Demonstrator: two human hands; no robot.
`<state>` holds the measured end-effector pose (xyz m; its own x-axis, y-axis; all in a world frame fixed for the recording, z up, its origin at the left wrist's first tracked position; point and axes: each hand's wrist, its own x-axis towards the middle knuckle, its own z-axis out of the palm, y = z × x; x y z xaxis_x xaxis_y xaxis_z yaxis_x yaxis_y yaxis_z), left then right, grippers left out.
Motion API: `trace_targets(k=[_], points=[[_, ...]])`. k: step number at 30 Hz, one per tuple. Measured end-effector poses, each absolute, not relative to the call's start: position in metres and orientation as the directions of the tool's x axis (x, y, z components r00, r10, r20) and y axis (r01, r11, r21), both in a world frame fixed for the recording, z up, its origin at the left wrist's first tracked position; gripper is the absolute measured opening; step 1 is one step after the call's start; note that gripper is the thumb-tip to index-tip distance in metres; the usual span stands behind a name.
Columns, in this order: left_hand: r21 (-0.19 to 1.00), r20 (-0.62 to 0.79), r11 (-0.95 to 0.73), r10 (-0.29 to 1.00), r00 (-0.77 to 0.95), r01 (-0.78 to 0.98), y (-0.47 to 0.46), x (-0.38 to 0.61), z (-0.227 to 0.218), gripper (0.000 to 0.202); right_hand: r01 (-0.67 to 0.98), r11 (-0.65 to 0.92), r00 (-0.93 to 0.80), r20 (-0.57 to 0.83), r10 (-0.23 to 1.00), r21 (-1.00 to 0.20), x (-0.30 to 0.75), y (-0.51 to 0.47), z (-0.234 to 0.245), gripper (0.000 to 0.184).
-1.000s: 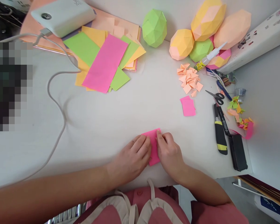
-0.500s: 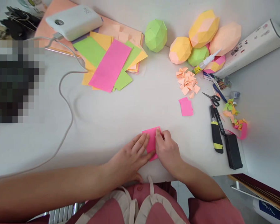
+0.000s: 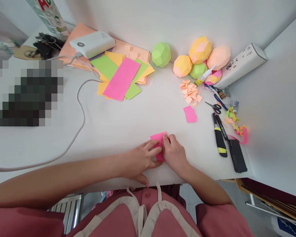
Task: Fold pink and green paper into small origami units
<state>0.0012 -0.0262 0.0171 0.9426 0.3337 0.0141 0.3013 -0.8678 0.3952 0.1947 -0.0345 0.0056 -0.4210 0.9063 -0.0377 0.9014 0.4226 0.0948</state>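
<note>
A folded pink piece of paper (image 3: 159, 137) lies on the white table near its front edge, under both of my hands. Spread fingers of my left hand (image 3: 145, 159) rest flat across the paper's left and lower parts. My right hand (image 3: 174, 150) is closed at its right edge, thumb on top and the other fingers curled in. Part of the paper is hidden beneath the hands. Farther up and to the right are small pink paper pieces (image 3: 190, 114) and a heap of peach folded paper pieces (image 3: 190, 91).
Coloured paper sheets (image 3: 122, 78) and a white power bank (image 3: 93, 44) with a cable (image 3: 82, 105) occupy the left back. Faceted paper balls (image 3: 161, 54) line the wall. Scissors (image 3: 215, 107), a cutter knife (image 3: 220, 140) and a black case (image 3: 237, 156) lie at right.
The camera view has shifted, so everything on the table appears displaced. My left fingers have spread apart a little on the pink paper; the right hand stays at its right edge.
</note>
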Motion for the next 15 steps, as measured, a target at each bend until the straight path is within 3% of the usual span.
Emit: trace_targets(k=[10,15], points=[[0.377,0.008,-0.869,0.349,0.937,0.32,-0.029,0.004,0.018,0.068,0.902,0.4,-0.409,0.026,0.912,0.16,0.209,-0.06,0.01,0.045],[0.364,0.005,-0.877,0.34,0.941,0.314,-0.029,0.004,0.02,0.063,0.934,0.348,-0.35,0.014,0.937,0.081,0.231,-0.064,0.011,0.045]])
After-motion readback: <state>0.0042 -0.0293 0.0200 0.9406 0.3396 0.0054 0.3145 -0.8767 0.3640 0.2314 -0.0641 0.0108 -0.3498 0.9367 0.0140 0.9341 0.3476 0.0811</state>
